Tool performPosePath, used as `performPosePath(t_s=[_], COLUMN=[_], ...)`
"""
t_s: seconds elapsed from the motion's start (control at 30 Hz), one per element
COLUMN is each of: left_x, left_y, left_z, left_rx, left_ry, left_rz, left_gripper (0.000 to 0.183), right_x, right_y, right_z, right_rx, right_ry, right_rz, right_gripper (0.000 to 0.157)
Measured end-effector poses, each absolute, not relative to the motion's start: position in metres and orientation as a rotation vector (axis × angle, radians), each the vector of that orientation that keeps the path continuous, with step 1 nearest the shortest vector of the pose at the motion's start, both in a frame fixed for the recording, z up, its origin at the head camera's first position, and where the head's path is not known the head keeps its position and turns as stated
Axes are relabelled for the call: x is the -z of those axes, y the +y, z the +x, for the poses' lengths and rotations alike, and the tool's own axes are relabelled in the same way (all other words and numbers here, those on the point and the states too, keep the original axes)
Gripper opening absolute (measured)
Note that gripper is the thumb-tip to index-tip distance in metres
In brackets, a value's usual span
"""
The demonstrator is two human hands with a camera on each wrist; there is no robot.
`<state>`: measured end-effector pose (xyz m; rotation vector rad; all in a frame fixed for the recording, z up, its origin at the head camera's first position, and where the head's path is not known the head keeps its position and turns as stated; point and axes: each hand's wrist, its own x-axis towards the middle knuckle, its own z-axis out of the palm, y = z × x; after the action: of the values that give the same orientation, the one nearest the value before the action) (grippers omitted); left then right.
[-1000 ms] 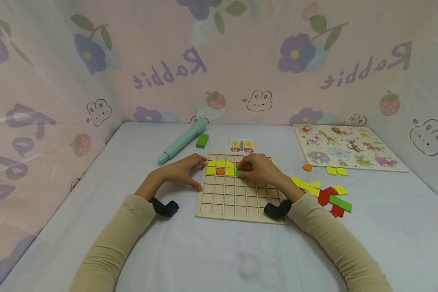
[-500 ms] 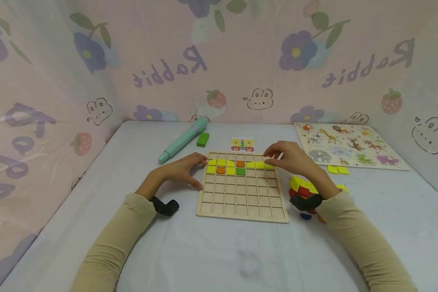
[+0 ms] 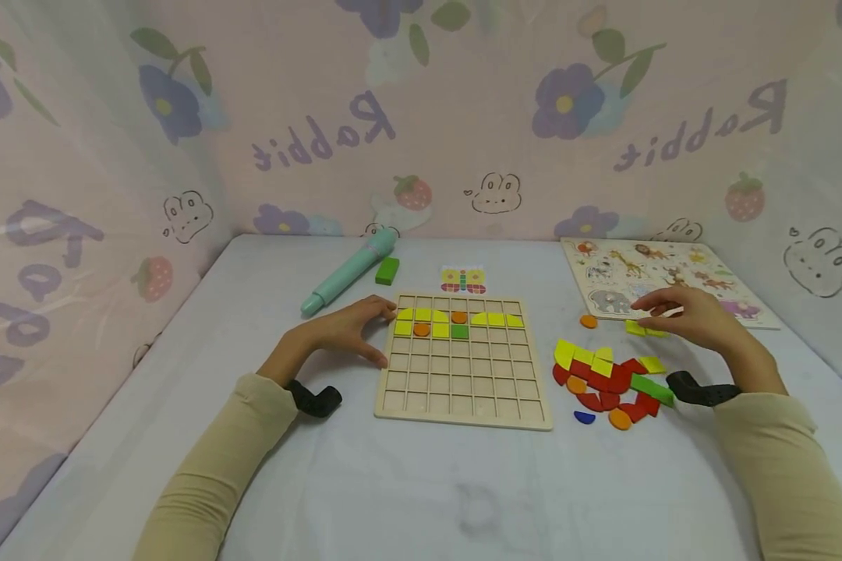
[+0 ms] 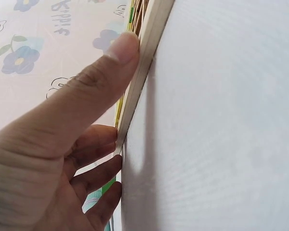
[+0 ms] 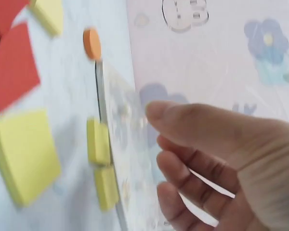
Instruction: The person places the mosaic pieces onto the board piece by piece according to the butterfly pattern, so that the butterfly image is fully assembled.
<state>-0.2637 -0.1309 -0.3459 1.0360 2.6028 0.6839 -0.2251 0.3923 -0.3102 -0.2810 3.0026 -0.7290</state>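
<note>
Pale wood probably makes the board (image 3: 461,364), flat on the counter (image 3: 393,483), stiff but light; the left hand (image 3: 347,327) rests thumb and spread fingers on its edge. Farther off, the right hand (image 3: 698,318), fingers parted and empty, hangs near two yellow tiles (image 3: 635,328) just beside the puzzle (image 3: 656,273); they look light, rigid, best pinched by their sides.

The person's plain, beige, long left sleeve (image 3: 214,463) and matching right sleeve (image 3: 786,463) are creasing into soft folds, while a black left wrist camera (image 3: 314,399) and a black right wrist camera (image 3: 698,389) are showing rounded, elbow-shaped bodies.
</note>
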Motion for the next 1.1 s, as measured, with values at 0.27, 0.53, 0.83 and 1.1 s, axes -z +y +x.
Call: performPosePath(t_s=[0.27, 0.53, 0.83, 1.1], left_x=[0.346, 0.347, 0.348, 0.348], left_y=[-0.131, -0.131, -0.131, -0.131], left_z=[-0.264, -0.265, -0.265, -0.265], left_rx=[-0.682, -0.694, -0.711, -0.707], left_ry=[2.604, 2.601, 2.593, 2.598], left_rz=[1.012, 1.02, 1.041, 1.035], left_gripper=[0.077, 0.077, 0.081, 0.08], right_x=[0.327, 0.34, 0.343, 0.344], right_y=[0.423, 0.431, 0.43, 0.429], right_z=[-0.222, -0.224, -0.226, -0.224], right_rx=[0.728, 0.721, 0.703, 0.733], right_ry=[2.931, 2.947, 2.958, 2.968], right_rz=[-0.157, -0.145, -0.107, -0.117], right_gripper=[0.05, 0.055, 0.059, 0.053])
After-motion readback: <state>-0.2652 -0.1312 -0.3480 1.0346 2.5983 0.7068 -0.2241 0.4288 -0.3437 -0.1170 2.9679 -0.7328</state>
